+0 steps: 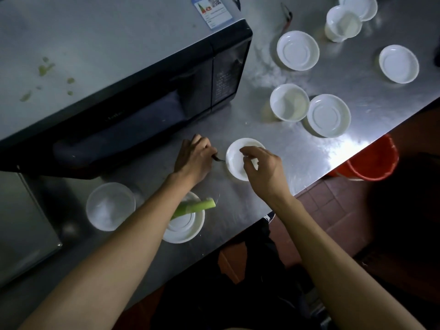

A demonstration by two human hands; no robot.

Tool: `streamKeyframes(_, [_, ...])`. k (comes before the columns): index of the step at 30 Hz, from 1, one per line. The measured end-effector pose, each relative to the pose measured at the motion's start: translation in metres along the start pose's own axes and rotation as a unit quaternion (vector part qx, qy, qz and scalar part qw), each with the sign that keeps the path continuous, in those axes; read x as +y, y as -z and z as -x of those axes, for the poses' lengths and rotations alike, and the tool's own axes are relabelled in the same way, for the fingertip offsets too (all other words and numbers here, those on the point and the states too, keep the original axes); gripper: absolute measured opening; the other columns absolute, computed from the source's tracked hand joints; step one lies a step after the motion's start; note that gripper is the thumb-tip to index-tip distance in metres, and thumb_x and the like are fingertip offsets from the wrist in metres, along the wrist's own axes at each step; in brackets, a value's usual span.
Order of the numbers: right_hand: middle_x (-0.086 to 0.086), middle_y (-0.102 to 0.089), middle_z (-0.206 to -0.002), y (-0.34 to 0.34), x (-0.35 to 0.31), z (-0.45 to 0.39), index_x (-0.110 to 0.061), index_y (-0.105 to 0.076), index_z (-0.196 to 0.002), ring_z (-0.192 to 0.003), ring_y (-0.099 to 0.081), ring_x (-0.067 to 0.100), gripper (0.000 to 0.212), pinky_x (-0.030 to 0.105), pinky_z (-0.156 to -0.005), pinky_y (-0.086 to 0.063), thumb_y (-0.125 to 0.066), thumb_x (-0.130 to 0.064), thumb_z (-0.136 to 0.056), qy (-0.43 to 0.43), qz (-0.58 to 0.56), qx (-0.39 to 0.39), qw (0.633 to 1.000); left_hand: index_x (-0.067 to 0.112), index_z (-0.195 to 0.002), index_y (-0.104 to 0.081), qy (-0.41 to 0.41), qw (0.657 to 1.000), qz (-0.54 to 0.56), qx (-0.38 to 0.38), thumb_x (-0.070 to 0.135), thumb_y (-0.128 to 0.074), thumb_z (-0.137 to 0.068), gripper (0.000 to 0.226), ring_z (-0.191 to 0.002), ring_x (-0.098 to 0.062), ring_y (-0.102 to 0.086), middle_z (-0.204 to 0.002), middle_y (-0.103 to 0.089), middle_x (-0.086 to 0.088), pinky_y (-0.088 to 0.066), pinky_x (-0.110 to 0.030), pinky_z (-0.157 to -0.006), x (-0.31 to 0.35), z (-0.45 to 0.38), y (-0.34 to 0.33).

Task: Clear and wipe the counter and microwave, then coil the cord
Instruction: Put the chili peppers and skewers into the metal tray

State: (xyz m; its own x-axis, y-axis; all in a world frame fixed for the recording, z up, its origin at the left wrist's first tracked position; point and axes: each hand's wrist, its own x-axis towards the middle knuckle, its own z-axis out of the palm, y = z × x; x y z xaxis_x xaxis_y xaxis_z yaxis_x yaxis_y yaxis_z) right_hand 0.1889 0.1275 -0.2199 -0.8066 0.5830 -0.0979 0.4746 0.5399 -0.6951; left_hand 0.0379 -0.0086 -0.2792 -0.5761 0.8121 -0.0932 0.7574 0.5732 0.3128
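Left hand [194, 158] pinches a small dark scrap [217, 158] off the steel counter [297, 148]; right hand [260, 166], fingers loosely curled, hovers over a small white saucer [234, 158]. Clearing barely begun: white dishes scattered far right, green smears [46, 67] on the black microwave [119, 91] top. Cord not visible.

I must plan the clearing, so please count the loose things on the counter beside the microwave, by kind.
Shallow white dishes: 6
Deep white cups: 2
Clear round container: 1
Green vegetable stalk: 1
Small dark item, pinched by the left hand: 1
Total: 11
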Motion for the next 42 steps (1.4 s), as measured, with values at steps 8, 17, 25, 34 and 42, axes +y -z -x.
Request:
streamKeyframes(8, [0.003, -0.072, -0.109, 0.016, 0.015, -0.016, -0.012, -0.072, -0.112, -0.095, -0.065, 0.018, 0.024, 0.032, -0.080, -0.053, -0.059, -0.008, -0.093, 0.022, -0.036, -0.021, 0.999, 0.017, -0.093, -0.070, 0.092, 0.995, -0.027, 0.021, 0.017, -0.064, -0.089, 0.007, -0.098, -0.030, -0.052, -0.094, -0.062, -0.004, -0.043, -0.042, -0.083, -0.001, 0.008, 0.003])
streamKeyframes(17, [0.004, -0.074, -0.107, 0.060, 0.042, -0.053, -0.011, -0.072, -0.112, -0.092, -0.066, 0.015, 0.024, 0.031, -0.082, -0.054, -0.059, -0.008, -0.093, 0.086, -0.045, -0.040, 0.994, 0.018, -0.093, -0.069, 0.187, 0.976, 0.003, 0.110, 0.019, -0.069, -0.089, 0.004, -0.086, -0.028, -0.057, -0.086, -0.068, -0.001, -0.048, -0.042, -0.075, 0.045, 0.011, 0.037])
streamKeyframes(25, [0.004, -0.073, -0.110, 0.106, 0.066, -0.085, -0.014, -0.072, -0.116, -0.096, -0.065, 0.015, 0.026, 0.021, -0.085, -0.048, -0.059, -0.012, -0.094, 0.090, -0.038, -0.039, 0.994, 0.019, -0.093, -0.062, 0.183, 0.972, 0.063, 0.136, 0.024, -0.061, -0.093, 0.005, -0.087, -0.025, -0.056, -0.089, -0.068, 0.000, -0.049, -0.045, -0.072, 0.116, -0.020, 0.041])
streamKeyframes(34, [0.003, -0.072, -0.111, 0.130, 0.070, -0.113, -0.019, -0.071, -0.117, -0.101, -0.066, 0.019, 0.027, 0.036, -0.091, -0.053, -0.056, -0.016, -0.094, 0.042, -0.004, -0.049, 0.998, 0.017, -0.092, -0.061, 0.171, 0.966, 0.130, 0.144, 0.023, -0.063, -0.093, 0.007, -0.080, -0.027, -0.060, -0.085, -0.065, -0.004, -0.051, -0.044, -0.068, 0.123, -0.050, 0.036])
streamKeyframes(42, [-0.001, -0.072, -0.112, 0.146, 0.064, -0.148, -0.017, -0.071, -0.115, -0.100, -0.065, 0.014, 0.025, 0.030, -0.091, -0.051, -0.059, -0.014, -0.093, 0.026, 0.010, -0.041, 0.999, 0.015, -0.099, -0.067, 0.126, 0.957, 0.173, 0.196, 0.016, -0.064, -0.092, 0.008, -0.083, -0.026, -0.060, -0.088, -0.067, -0.003, -0.051, -0.044, -0.070, 0.122, -0.089, 0.045])
